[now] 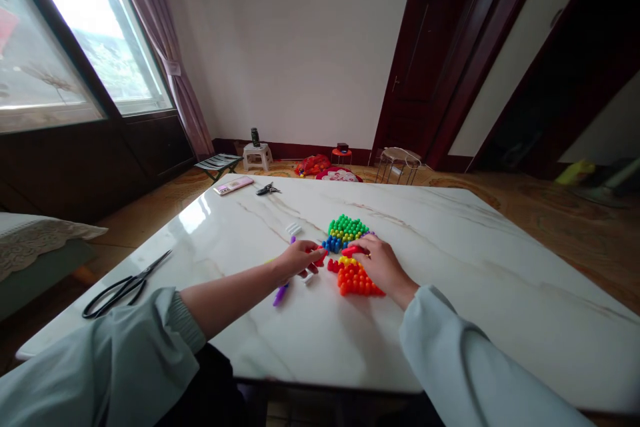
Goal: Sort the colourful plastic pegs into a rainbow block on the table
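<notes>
Rounded knob-like pieces lie grouped by colour in the middle of the table: green (349, 225), dark yellow, blue (334, 244) and orange (356, 280). My right hand (383, 263) is closed on a long red piece (354, 251) above the groups, between the blue and orange ones. Just left of it, my left hand (299, 259) pinches a small red piece (321, 255); its exact shape is partly hidden by the fingers. Below the hands a row of red knobs (334, 266) touches the orange group. A purple stick-like piece (281, 295) lies beneath my left hand.
On the marble-patterned table (450, 267), black-handled scissors (125, 287) lie at the left. White stick-like pieces (293, 229), a bunch of keys (268, 189) and a flat pinkish case (234, 185) are farther back. Stools (257, 155) stand beyond the far edge.
</notes>
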The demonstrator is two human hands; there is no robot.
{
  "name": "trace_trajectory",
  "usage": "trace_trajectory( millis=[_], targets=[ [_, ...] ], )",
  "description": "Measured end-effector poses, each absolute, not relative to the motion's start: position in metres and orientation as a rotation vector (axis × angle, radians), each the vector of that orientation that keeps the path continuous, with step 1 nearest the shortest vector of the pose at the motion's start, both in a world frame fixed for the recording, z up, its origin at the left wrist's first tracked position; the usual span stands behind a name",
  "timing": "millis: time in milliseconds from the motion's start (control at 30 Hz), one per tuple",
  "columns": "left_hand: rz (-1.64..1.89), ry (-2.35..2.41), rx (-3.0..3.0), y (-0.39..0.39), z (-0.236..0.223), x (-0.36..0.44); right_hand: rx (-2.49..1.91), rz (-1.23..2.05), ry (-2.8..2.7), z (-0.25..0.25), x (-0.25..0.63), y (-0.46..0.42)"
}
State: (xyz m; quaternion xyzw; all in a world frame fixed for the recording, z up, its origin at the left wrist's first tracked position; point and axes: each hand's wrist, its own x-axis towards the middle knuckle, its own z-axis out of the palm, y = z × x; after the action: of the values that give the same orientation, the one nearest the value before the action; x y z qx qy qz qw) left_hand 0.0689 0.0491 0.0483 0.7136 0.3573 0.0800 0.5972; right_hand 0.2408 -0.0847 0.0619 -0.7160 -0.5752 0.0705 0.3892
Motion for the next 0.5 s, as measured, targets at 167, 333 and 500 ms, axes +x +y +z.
trace_trajectory(
  millis=[167,333,500],
  targets=[
    [0.254,0.802,1.486,0.044,0.059,0.065,-2.072,0.078,-1.785,0.06,0.211,-0.072],
    [0.239,0.829,1.462,0.043,0.06,0.061,-2.224,-0.063,-1.945,0.054,0.197,-0.065],
    [0.231,0.829,1.457,0.047,0.057,0.059,-2.294,-0.124,-1.995,0.049,0.195,-0.062]
  ],
)
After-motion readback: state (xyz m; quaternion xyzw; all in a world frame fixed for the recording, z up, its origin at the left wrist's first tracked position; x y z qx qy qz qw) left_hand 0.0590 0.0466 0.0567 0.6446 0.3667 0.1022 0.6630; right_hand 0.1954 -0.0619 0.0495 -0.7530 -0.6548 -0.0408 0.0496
